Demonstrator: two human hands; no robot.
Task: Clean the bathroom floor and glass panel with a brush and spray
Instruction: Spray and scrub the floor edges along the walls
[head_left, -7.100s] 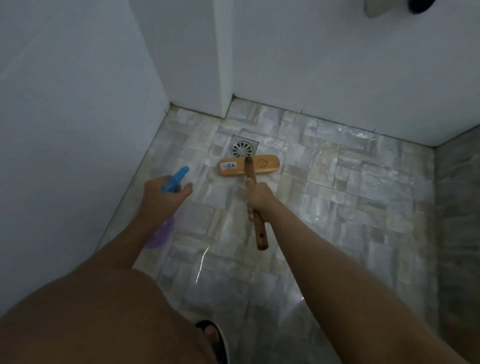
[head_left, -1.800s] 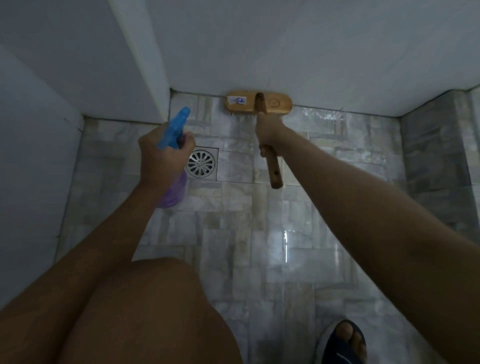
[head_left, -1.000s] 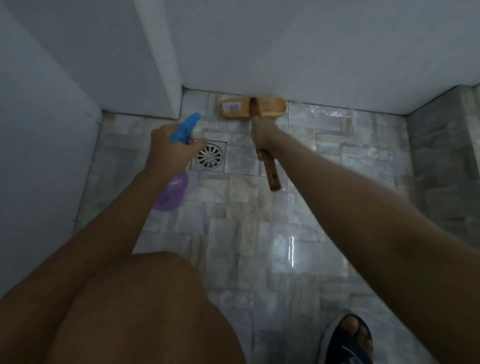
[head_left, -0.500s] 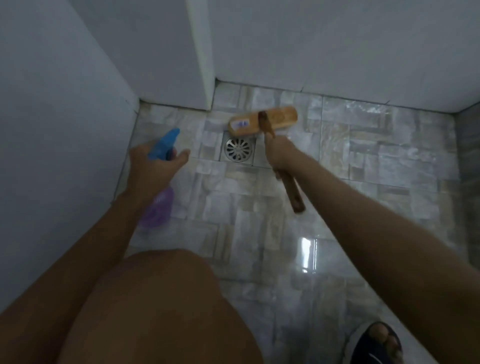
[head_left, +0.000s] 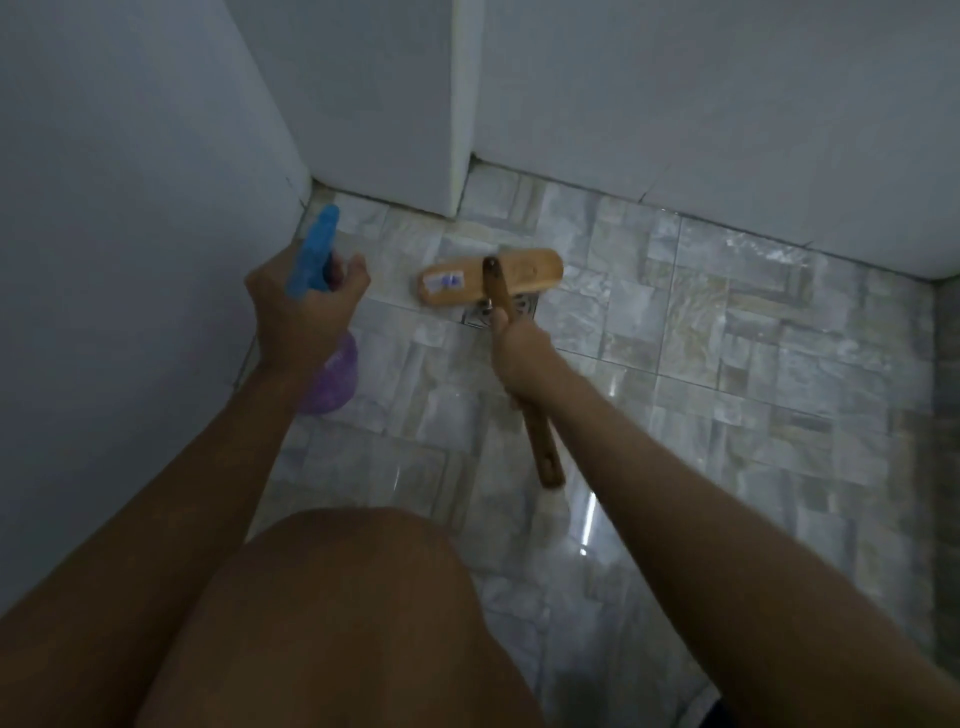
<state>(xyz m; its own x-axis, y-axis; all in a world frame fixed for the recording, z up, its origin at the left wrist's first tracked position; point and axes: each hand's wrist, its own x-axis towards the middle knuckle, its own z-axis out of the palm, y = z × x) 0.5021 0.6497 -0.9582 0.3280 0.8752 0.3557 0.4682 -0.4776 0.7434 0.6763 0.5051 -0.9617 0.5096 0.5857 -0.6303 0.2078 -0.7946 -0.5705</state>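
- Right hand (head_left: 522, 353) grips the wooden handle (head_left: 545, 452) of the brush (head_left: 530, 273) near its middle, with the fingers curled round it; the near end of the handle sticks out below the hand.
- The brush head lies on the tiled floor (head_left: 727, 338), close to the far wall (head_left: 675, 104). It covers most of the drain (head_left: 479, 316), so only a corner of the metal grate shows. The bristles are hidden under the wooden back.
- The small label (head_left: 444, 280) on the brush head is too blurred to read.
- Left hand (head_left: 301, 317) holds the spray bottle (head_left: 311, 254) at its neck, with the blue nozzle pointing far and left, next to the left wall. Whether a finger presses the trigger I cannot tell.
- The purple body of the bottle is partly hidden behind the wrist.
- A bare knee (head_left: 337, 597) fills the near middle and hides the floor behind it.
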